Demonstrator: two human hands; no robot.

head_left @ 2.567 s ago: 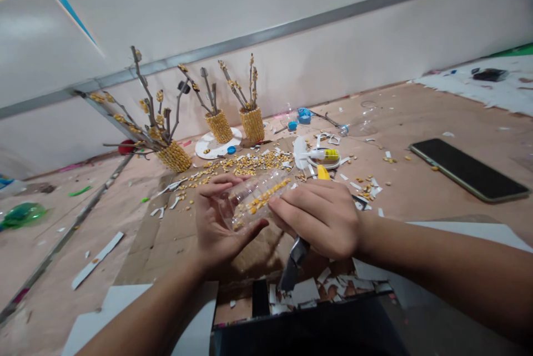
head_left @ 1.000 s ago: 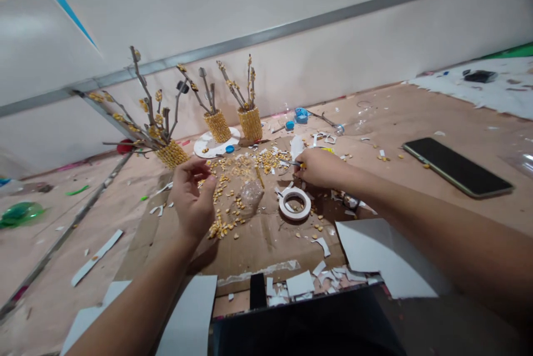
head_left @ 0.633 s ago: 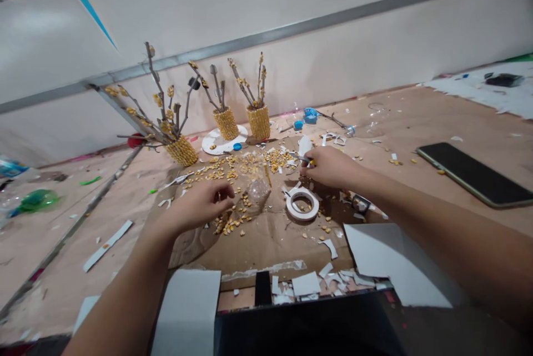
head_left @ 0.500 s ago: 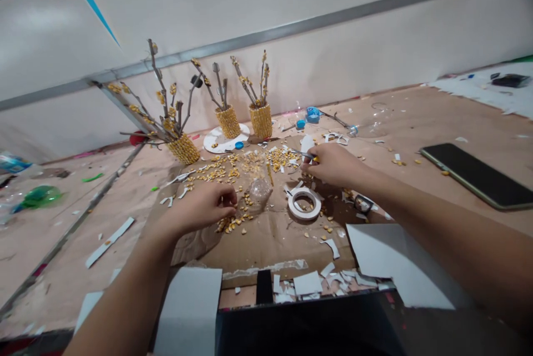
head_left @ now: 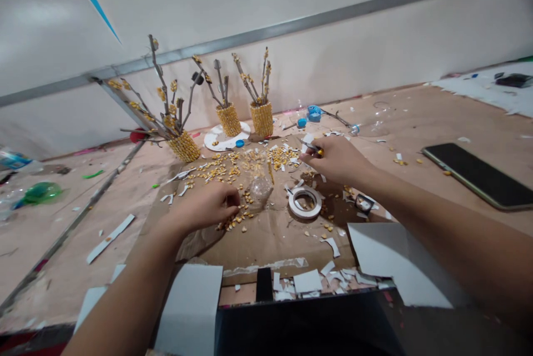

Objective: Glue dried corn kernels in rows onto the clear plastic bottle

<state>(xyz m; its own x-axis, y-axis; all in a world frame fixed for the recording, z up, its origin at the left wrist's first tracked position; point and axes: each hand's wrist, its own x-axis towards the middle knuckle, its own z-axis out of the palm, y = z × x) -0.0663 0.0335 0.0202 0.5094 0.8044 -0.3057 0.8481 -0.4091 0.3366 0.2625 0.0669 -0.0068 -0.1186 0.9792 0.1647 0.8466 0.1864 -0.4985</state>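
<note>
My left hand (head_left: 208,204) is over the cardboard sheet (head_left: 254,250), its thumb and fingers curled together. Whatever may be between them is hidden. Loose corn kernels (head_left: 245,216) lie beside its fingertips. Just right of it is a clear plastic bottle piece (head_left: 260,186) with a strip of kernels along one side. Closed around what looks like a pair of scissors with yellow and black handles (head_left: 320,151), my right hand (head_left: 335,160) is raised above the kernels and white scraps. A roll of white tape (head_left: 305,203) lies below that hand.
Behind stand three kernel-covered pots with twigs (head_left: 183,146), one on a white disc (head_left: 213,136). A phone (head_left: 474,175) lies at right. White card (head_left: 400,259) and paper scraps (head_left: 308,282) are near the front. Blue caps (head_left: 302,123) and a green bottle piece (head_left: 44,193) lie about.
My right hand has turned and shifted slightly right and up, tilting the scissors' tip upward. My left hand has moved a little to the right, its fingers still curled.
</note>
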